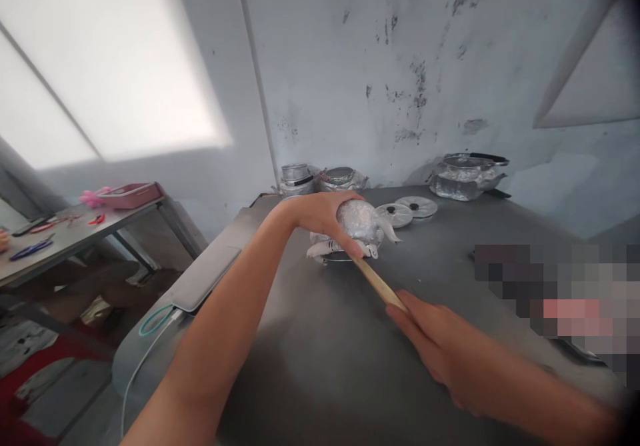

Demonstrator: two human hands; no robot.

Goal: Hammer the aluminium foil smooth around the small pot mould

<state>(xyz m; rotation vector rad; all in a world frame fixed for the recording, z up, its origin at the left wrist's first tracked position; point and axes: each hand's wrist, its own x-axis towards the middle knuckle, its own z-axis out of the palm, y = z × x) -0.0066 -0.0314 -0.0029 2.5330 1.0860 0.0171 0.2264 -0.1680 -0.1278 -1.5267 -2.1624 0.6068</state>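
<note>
My left hand [333, 218] is wrapped round a dented, silvery metal kettle [361, 223] at the middle of the table, with its thumb along the near side. The kettle's spout points to the right, and a whitish piece with dark stripes [320, 249] shows beneath it. Closed round a pale wooden stick [377, 282], my right hand [425, 329] is nearer to me. The stick's far end reaches my left thumb at the kettle; whether it touches the metal I cannot tell.
Round lids with dark knobs [416, 207] lie behind the kettle. Dented metal pots [343, 178] and a kettle with a black handle [463, 176] stand by the wall. A phone-like slab [206, 278] with a cable lies left. A side table holds a pink tray [131, 195] and pliers [31, 249].
</note>
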